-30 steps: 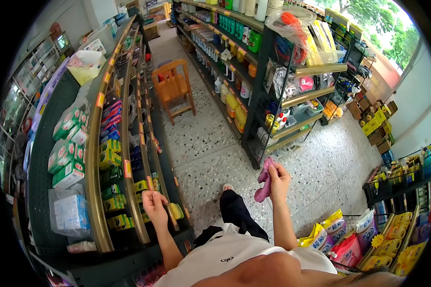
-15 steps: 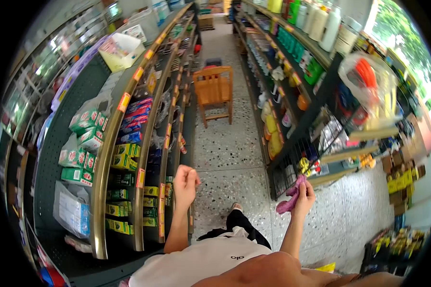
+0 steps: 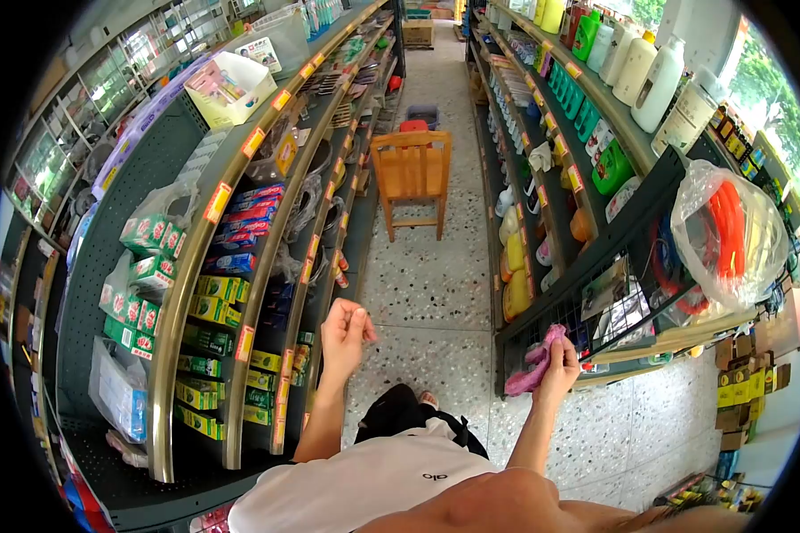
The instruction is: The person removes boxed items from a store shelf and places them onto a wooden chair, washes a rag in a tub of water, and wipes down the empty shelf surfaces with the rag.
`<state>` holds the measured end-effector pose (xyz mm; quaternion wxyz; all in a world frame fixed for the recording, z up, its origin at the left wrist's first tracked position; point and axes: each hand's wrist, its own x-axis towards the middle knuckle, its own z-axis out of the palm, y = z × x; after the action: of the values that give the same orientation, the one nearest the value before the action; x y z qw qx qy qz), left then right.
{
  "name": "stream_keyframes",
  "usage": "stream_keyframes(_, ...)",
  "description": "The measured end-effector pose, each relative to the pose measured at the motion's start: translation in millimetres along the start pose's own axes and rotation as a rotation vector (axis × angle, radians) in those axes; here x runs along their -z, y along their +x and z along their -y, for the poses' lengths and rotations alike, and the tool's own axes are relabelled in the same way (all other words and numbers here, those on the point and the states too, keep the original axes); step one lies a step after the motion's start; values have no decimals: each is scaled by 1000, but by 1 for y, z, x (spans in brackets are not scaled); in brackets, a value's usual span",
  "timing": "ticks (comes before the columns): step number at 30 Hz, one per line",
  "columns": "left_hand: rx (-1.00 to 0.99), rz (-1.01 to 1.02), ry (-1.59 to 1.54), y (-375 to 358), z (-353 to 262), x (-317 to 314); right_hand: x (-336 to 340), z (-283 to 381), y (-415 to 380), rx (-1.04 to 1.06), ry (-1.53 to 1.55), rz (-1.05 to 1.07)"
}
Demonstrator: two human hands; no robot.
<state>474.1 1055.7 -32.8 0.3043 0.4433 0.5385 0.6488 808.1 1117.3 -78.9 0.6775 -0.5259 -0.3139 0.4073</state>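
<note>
My right hand (image 3: 558,371) pinches a crumpled pink-purple cloth (image 3: 531,373) by its upper end, and the rest of it hangs to the left of the fingers. Beyond the cloth is the black wire rack (image 3: 609,324) at the end of the right shelf unit. My left hand (image 3: 345,338) is raised in front of the left shelf unit with its fingers curled in. Nothing shows in it. Nearest to it, on the lower shelves, are small yellow and green boxes (image 3: 260,380).
A wooden chair (image 3: 413,182) stands in the aisle between two stocked shelf units. Red and blue boxes (image 3: 249,218) and green-white packs (image 3: 151,235) fill the left shelves. White bottles (image 3: 658,84) line the right top shelf. A clear bag with an orange coil (image 3: 727,231) sits at its end.
The view has moved forward along the aisle, and the chair and right rack look nearer. The cloth stays in my right hand; my left hand remains curled.
</note>
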Motion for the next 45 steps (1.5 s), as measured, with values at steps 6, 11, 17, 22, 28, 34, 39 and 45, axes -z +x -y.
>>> stream_keyframes(6,15,-17,19,29,12,-11,-15,-18,37,-42,40,29)
stream_keyframes(11,38,-5,-24,68,29,-30,-34,-30,67,-45,14,14)
stream_keyframes(17,25,-2,-22,139,53,-48,-74,-45,127,-25,40,0)
stream_keyframes(22,9,27,-76,216,68,-71,-125,-40,181,-2,2,17)
stream_keyframes(28,10,19,-146,306,83,-100,-188,-23,248,51,1,15)
stream_keyframes(34,-16,19,-154,381,98,-111,-242,-18,300,84,6,52)
stream_keyframes(39,-20,26,-114,416,113,-117,-252,-55,335,109,-40,37)
stream_keyframes(45,60,-23,-131,449,132,-124,-282,-66,366,23,-33,36)
